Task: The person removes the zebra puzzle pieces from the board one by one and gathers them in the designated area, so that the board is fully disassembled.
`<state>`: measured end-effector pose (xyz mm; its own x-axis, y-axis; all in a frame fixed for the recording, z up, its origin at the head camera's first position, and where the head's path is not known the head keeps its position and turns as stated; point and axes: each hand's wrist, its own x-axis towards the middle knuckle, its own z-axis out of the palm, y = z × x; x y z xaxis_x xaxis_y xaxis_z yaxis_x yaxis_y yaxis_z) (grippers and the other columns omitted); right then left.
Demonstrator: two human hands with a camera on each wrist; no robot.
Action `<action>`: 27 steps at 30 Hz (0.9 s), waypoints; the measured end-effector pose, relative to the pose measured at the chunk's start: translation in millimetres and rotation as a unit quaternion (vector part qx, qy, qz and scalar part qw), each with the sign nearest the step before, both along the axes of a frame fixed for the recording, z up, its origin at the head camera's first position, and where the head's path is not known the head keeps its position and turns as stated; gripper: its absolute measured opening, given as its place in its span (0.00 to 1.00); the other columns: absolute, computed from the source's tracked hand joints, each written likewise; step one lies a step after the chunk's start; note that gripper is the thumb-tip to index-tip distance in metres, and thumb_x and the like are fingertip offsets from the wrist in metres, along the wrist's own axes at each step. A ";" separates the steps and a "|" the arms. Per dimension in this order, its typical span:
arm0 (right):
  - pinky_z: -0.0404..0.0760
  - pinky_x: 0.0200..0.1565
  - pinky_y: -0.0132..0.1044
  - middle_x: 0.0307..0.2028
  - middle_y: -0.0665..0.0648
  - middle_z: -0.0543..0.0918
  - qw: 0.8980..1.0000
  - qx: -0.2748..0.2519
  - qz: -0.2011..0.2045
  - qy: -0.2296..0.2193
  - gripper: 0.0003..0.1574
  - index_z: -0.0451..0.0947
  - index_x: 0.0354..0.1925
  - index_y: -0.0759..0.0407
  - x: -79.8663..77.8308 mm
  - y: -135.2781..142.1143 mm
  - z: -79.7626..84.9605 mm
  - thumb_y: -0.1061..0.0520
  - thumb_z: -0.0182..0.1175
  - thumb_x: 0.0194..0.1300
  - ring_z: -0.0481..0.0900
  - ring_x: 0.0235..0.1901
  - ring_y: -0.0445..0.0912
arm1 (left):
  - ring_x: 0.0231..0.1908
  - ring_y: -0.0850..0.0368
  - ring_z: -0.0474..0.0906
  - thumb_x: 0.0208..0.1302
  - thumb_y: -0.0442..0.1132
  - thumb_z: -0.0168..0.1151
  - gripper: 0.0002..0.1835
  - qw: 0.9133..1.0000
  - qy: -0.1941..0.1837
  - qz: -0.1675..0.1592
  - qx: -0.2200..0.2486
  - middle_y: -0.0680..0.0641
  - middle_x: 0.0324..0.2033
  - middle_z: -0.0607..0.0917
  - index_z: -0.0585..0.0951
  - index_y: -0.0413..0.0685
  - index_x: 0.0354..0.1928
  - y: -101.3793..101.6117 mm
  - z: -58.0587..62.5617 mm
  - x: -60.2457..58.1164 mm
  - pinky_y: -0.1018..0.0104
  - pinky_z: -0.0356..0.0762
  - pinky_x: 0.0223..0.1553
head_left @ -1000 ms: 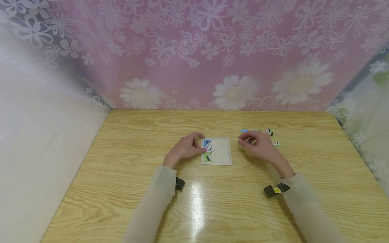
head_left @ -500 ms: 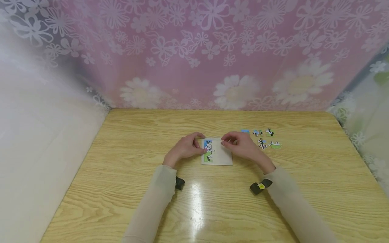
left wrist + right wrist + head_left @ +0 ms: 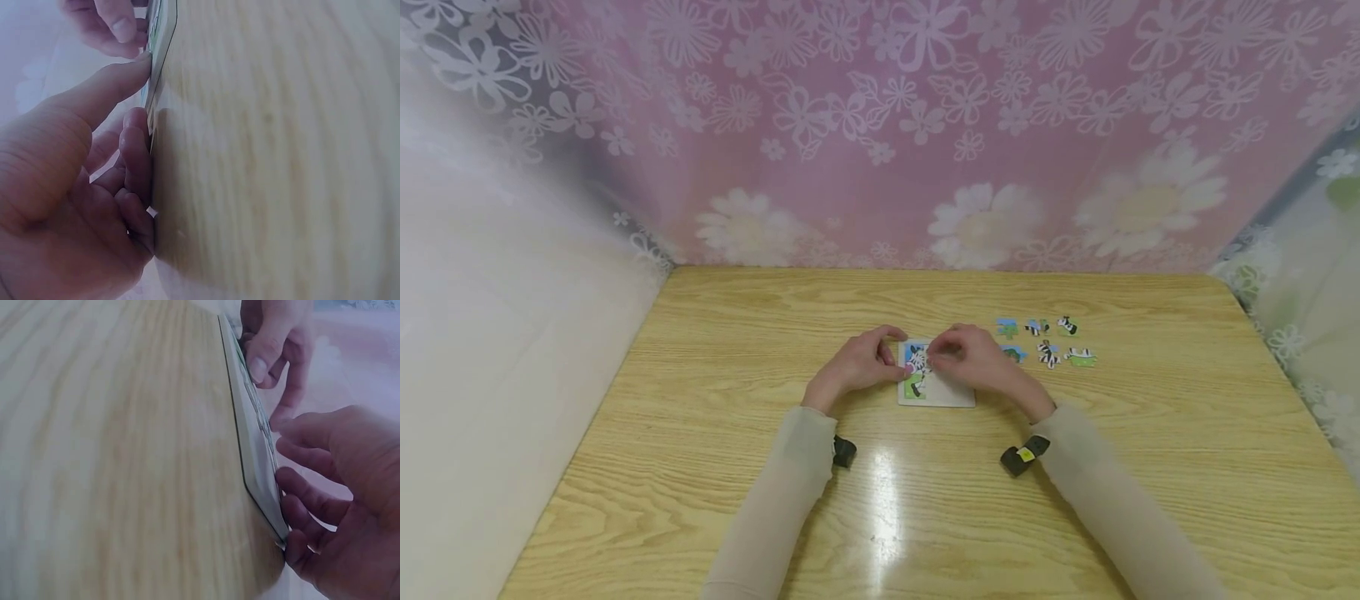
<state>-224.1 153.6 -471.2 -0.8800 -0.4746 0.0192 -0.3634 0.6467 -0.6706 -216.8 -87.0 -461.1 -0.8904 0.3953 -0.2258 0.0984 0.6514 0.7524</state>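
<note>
A small square puzzle board (image 3: pixel 951 398) lies on the wooden table, with zebra picture pieces (image 3: pixel 915 389) set along its left side. My left hand (image 3: pixel 859 362) holds the board by that side. Its thumb presses on the board's left side and its fingers bend at the upper left corner. Over the board, my right hand (image 3: pixel 976 358) brings thumb and index finger together beside the set pieces. Whether a piece sits between those fingertips is hidden. In the right wrist view the other fingers of the right hand (image 3: pixel 350 494) curve along the board's edge.
Several loose jigsaw pieces (image 3: pixel 1048 356) lie to the right of the board in two rows. A floral curtain (image 3: pixel 880 167) hangs behind the table's far edge. Pale cloth (image 3: pixel 512 350) borders the left side. Black wrist cameras (image 3: pixel 1025 455) are strapped to both wrists.
My right hand has moved left from beside the loose pieces to over the board, up to the set pieces. More loose pieces are uncovered. The left hand has stayed put.
</note>
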 end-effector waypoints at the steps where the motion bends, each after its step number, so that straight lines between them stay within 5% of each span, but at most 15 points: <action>1: 0.77 0.53 0.49 0.44 0.55 0.86 1.000 0.006 0.002 0.006 0.09 0.88 0.44 0.53 -0.3 -1.2 -0.6 0.53 0.67 0.67 0.81 0.47 0.50 | 0.34 0.57 0.76 0.63 0.49 0.74 0.32 1.000 0.000 0.000 -0.001 0.51 0.35 0.82 0.75 0.56 0.67 0.1 0.2 0.0 0.62 0.73 0.45; 16: 0.68 0.47 0.44 0.40 0.56 0.85 0.999 0.023 -0.015 0.032 0.11 0.90 0.44 0.54 1.7 -9.8 -3.9 0.52 0.70 0.65 0.76 0.40 0.49 | 0.34 0.56 0.75 0.64 0.48 0.73 0.31 1.000 -0.004 0.008 -0.003 0.50 0.35 0.81 0.74 0.57 0.68 1.9 0.5 2.0 0.61 0.72 0.45; 27: 0.67 0.55 0.49 0.40 0.56 0.88 0.999 0.008 -0.031 0.024 0.08 0.90 0.40 0.54 0.8 -14.3 -3.3 0.53 0.71 0.64 0.81 0.42 0.50 | 0.34 0.56 0.76 0.64 0.48 0.73 0.31 1.000 -0.010 0.015 -0.006 0.51 0.35 0.81 0.74 0.58 0.68 3.0 0.4 0.7 0.61 0.72 0.45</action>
<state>-223.2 139.3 -474.5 -0.9062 -0.4194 0.0542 -0.3530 0.6797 -0.6430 -216.1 -84.0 -460.8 -0.8967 0.3661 -0.2489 0.0633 0.6624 0.7464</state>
